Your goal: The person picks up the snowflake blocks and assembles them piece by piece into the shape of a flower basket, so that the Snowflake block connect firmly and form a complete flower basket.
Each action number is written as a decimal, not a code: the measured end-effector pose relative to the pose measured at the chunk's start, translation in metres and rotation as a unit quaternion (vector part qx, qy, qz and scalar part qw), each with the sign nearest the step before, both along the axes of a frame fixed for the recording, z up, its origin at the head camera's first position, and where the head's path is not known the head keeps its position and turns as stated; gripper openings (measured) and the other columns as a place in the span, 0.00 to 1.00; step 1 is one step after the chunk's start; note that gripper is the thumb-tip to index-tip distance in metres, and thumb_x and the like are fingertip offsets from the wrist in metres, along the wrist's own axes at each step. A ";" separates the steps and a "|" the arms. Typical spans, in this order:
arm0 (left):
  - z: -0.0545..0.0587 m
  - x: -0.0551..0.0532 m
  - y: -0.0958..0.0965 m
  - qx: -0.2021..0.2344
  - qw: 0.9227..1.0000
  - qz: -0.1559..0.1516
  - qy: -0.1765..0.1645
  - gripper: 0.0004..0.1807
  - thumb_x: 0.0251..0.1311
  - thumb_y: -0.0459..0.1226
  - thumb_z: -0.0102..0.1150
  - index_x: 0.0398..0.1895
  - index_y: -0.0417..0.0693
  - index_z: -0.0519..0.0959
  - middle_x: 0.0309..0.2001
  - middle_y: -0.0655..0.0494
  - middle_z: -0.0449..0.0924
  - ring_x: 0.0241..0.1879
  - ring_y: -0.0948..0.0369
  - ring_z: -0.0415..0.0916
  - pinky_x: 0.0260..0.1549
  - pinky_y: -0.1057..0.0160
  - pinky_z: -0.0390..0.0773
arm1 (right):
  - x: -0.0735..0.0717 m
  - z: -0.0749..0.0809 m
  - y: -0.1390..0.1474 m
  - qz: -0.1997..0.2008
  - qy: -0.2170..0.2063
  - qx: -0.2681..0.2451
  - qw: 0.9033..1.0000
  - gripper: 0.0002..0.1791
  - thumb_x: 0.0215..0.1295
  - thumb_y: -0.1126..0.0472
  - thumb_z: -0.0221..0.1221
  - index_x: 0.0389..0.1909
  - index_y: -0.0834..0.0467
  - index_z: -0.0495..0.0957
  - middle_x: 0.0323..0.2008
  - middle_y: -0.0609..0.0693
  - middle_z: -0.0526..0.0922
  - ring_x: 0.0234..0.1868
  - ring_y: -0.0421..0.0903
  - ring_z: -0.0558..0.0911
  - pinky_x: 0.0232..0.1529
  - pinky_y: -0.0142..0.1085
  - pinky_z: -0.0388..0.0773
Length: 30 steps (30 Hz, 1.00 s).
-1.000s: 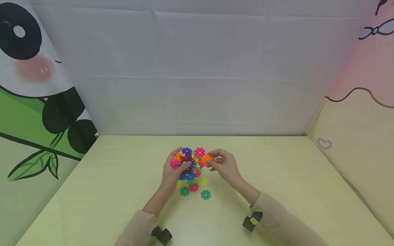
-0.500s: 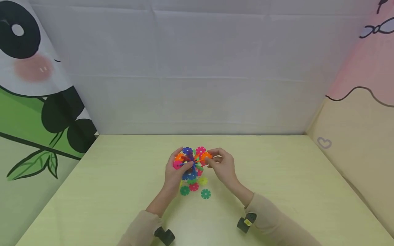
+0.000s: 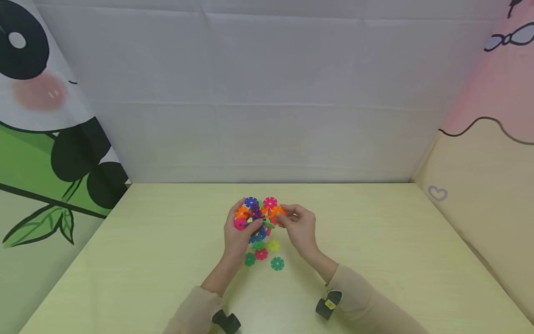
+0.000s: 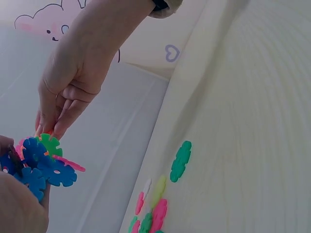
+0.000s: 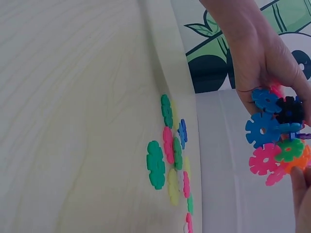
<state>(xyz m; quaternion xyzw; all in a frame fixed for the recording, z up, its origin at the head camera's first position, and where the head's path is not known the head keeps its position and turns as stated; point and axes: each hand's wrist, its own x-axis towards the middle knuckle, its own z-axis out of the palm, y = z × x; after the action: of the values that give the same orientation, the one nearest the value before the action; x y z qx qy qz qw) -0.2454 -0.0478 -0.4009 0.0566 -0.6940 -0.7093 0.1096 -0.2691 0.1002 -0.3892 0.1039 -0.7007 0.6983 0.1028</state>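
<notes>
My left hand [image 3: 237, 237] grips a ball-like cluster of interlocking snowflake discs [image 5: 262, 130] in blue, pink, orange, green and purple, its thumb across the near side. On the cluster's right side, my right hand [image 3: 303, 228] pinches an orange snowflake disc [image 3: 277, 212] between thumb and fingers. The left wrist view shows blue discs [image 4: 57, 171] on the underside of the cluster, held up above the table. From the right wrist, a pink disc [image 5: 264, 159] and a bright green disc [image 5: 290, 150] show close to the right fingertips. Where the orange disc meets the cluster is hidden.
Several loose snowflake discs lie on the pale table [image 3: 146, 260] below and behind the cluster. Nearest is a green disc [image 3: 277, 264], with a pink disc [image 3: 261, 254] and a yellow disc [image 3: 273, 245] beyond. A white backdrop [image 3: 271, 116] rises at the table's far edge.
My right hand has shifted slightly left with the orange disc, closer in to the cluster. The left hand, still gripping the cluster, has moved a little to the right.
</notes>
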 end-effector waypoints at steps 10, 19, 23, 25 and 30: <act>-0.001 0.003 0.000 0.014 1.000 -0.003 -0.001 0.34 0.54 0.35 0.61 0.64 0.59 0.61 0.60 0.51 0.63 0.59 0.52 0.63 0.52 0.54 0.71 | 0.002 -0.004 -0.004 0.006 0.013 0.007 1.000 0.09 0.53 0.73 0.61 0.36 0.71 0.77 0.35 0.62 0.81 0.27 0.52 0.83 0.29 0.32 0.80; 0.000 0.005 -0.012 0.017 0.997 -0.070 -0.019 0.32 0.57 0.41 0.59 0.64 0.61 0.58 0.59 0.49 0.66 0.56 0.52 0.68 0.51 0.56 0.72 | -0.008 0.001 0.009 0.049 0.030 0.031 0.998 0.11 0.54 0.74 0.60 0.39 0.70 0.76 0.32 0.63 0.78 0.30 0.58 0.82 0.31 0.41 0.81; 0.003 0.005 -0.017 0.022 0.993 -0.101 -0.052 0.35 0.58 0.41 0.57 0.67 0.60 0.53 0.61 0.45 0.62 0.56 0.50 0.68 0.52 0.55 0.71 | -0.001 0.013 0.013 0.070 0.040 0.059 0.995 0.11 0.54 0.75 0.59 0.39 0.72 0.75 0.32 0.65 0.79 0.31 0.58 0.82 0.31 0.41 0.81; 0.004 0.004 -0.019 0.011 0.992 -0.108 -0.068 0.37 0.57 0.43 0.58 0.67 0.62 0.52 0.63 0.45 0.60 0.57 0.50 0.67 0.54 0.52 0.69 | 0.003 0.021 0.013 0.081 0.043 0.075 0.993 0.10 0.54 0.76 0.58 0.39 0.73 0.75 0.32 0.65 0.78 0.31 0.58 0.82 0.31 0.41 0.81; 0.006 0.001 -0.026 0.001 0.987 -0.147 -0.072 0.34 0.57 0.42 0.58 0.66 0.65 0.55 0.60 0.45 0.65 0.54 0.50 0.70 0.53 0.50 0.70 | 0.006 0.030 0.016 0.112 0.038 0.093 0.989 0.10 0.54 0.77 0.57 0.39 0.74 0.74 0.31 0.66 0.78 0.32 0.63 0.80 0.31 0.41 0.81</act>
<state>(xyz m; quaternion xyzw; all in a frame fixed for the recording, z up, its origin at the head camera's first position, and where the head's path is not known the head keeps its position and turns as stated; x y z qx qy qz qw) -0.2449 -0.0735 -0.3953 0.0051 -0.7005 -0.7121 -0.0459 -0.2626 0.1158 -0.3590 0.2172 -0.7424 0.6324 0.0404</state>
